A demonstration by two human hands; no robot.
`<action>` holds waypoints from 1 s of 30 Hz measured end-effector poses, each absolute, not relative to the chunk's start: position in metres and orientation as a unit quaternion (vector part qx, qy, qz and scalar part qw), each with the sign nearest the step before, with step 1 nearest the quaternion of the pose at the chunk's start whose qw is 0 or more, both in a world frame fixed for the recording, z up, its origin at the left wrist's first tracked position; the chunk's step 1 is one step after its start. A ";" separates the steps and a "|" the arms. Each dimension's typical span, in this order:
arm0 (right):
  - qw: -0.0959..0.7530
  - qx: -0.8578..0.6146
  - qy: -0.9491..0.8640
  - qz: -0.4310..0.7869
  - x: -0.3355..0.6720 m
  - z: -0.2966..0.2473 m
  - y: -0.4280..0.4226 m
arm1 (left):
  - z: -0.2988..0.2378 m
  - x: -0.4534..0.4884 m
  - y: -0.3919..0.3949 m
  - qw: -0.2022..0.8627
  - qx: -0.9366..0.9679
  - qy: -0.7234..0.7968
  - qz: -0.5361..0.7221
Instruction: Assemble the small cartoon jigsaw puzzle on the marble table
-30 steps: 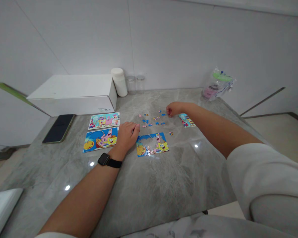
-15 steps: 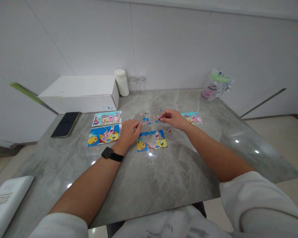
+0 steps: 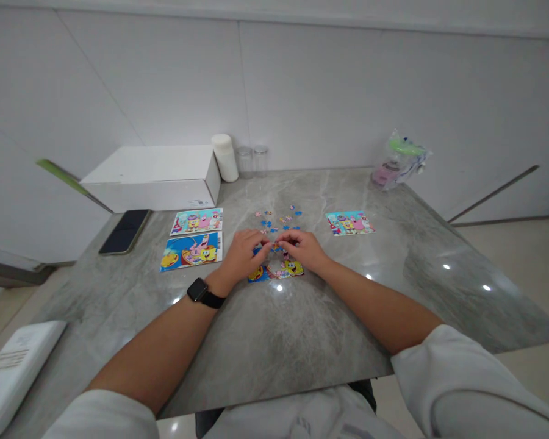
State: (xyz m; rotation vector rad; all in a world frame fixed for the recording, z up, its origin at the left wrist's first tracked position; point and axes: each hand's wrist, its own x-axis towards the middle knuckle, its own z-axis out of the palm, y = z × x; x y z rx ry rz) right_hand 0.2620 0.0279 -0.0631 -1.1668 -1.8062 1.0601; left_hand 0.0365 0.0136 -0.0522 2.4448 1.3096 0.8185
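My left hand (image 3: pixel 243 255), with a black watch on its wrist, and my right hand (image 3: pixel 308 251) meet above the upper edge of a partly filled jigsaw puzzle (image 3: pixel 295 268). A small puzzle piece (image 3: pixel 276 246) is pinched between the fingertips of both hands; its print is too small to make out. The puzzle has a gap in its middle and a yellow figure at its right side. Just beyond my fingers lie several loose puzzle pieces (image 3: pixel 266 224), blue and pink. My hands cover the puzzle's upper corners.
To the left lie a blue picture card (image 3: pixel 190 251), a light-blue card (image 3: pixel 196 221) and a phone (image 3: pixel 125 231). Another puzzle picture (image 3: pixel 350 223) lies right. Behind stand a white box (image 3: pixel 155 174), a white bottle (image 3: pixel 225 160), two glasses (image 3: pixel 252 162) and a bagged container (image 3: pixel 396 164).
My right hand has come from the loose pieces toward me and left, over the puzzle, meeting my left hand. The right-hand picture is now uncovered.
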 end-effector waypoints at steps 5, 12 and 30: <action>0.361 -0.449 -0.707 0.409 0.259 -0.064 0.027 | -0.055 0.037 0.014 0.151 0.837 0.448 0.275; 0.378 -0.429 -0.705 0.420 0.259 -0.064 0.025 | -0.054 0.040 0.013 0.187 0.819 0.451 0.301; 0.072 -0.445 -0.814 0.367 0.300 -0.031 0.052 | -0.041 0.077 -0.039 0.124 0.912 0.375 0.108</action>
